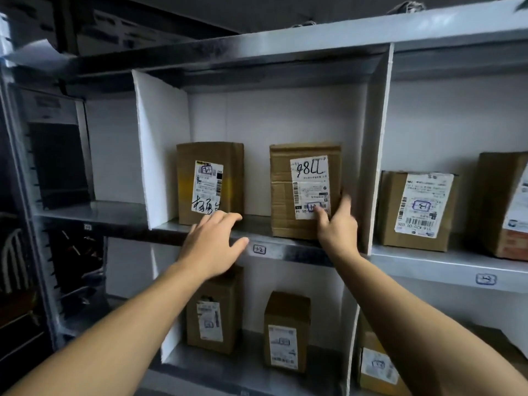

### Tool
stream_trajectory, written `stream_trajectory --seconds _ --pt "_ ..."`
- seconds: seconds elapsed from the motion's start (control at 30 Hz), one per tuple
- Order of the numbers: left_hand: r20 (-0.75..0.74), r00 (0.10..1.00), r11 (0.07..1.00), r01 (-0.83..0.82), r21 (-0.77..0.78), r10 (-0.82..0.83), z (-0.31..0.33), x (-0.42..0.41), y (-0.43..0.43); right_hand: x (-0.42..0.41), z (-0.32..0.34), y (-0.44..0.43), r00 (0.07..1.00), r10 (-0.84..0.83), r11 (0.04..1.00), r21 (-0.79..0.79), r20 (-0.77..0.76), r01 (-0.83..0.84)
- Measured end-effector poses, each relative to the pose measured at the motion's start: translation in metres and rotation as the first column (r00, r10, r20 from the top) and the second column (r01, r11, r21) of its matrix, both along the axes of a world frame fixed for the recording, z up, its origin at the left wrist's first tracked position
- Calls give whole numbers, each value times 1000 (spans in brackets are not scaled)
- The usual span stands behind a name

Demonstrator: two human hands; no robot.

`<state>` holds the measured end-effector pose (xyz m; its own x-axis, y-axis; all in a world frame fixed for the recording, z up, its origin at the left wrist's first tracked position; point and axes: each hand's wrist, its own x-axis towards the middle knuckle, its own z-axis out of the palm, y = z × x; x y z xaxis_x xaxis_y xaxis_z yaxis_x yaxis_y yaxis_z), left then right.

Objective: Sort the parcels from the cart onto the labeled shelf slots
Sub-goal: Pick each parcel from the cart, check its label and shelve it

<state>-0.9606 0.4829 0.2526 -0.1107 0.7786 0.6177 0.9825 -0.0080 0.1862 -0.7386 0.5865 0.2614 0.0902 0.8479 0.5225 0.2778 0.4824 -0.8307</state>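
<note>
The shelf (288, 251) is grey metal with a dull sheen, scuffed dark along its front lip. The dividers (160, 150) rising from it are matt white board — smooth, with raw cut edges. On the shelf, the right-hand parcel (281, 207) is brown corrugated cardboard, matt and creased, with a white paper label (310, 187) marked in black ink. The parcel (185, 181) left of it looks smoother, its label slightly glossy.

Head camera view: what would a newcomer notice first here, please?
Two bare arms reach toward the middle shelf slot. The right hand touches the lower right corner of a cardboard parcel whose label bears large handwritten marks. The left hand hovers open at the shelf edge, just below a second parcel standing to the left.
</note>
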Motion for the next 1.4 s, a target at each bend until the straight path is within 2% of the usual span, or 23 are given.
stream_trajectory --seconds 0.37,0.5,0.57,0.63,0.73,0.8,0.87,0.97,1.1,1.23,1.4 --pt "72 994 994 88 -58 -84 -18 -13 20 -2 6 20 999 -14 996 -83 40 17" --pt "96 985 987 152 -61 -145 -18 -18 12 -5 3 6 991 -133 985 -103 32 135" --pt "114 978 981 182 -61 -174 -20 -20 6 -7 -5 -14 983 -169 982 -73 72 174" --pt "115 972 975 211 -64 -203 -26 -23 1 -5 -21 -38 962 -202 979 42 186 197" --pt "75 962 959 270 -82 -264 -46 -20 -5 6 -58 -70 815 -361 924 295 453 245" --pt "45 947 940 320 -116 -317 -64 -8 -10 19 -80 -91 677 -443 891 368 587 264" --pt "20 927 916 374 -146 -375 -84 9 -15 35 -101 -113 540 -467 884 379 700 274" --pt "26 889 869 453 -201 -457 -112 43 -23 69 -135 -146 370 -413 899 306 832 314" --pt "23 843 806 522 -278 -537 -139 104 -31 124 -172 -190 257 -343 882 215 904 420" --pt "0 769 726 604 -329 -640 -157 182 -43 189 -191 -236 183 -326 814 177 927 553" --pt "-23 646 600 694 -398 -763 -176 306 -69 292 -204 -299 145 -274 687 88 951 721"
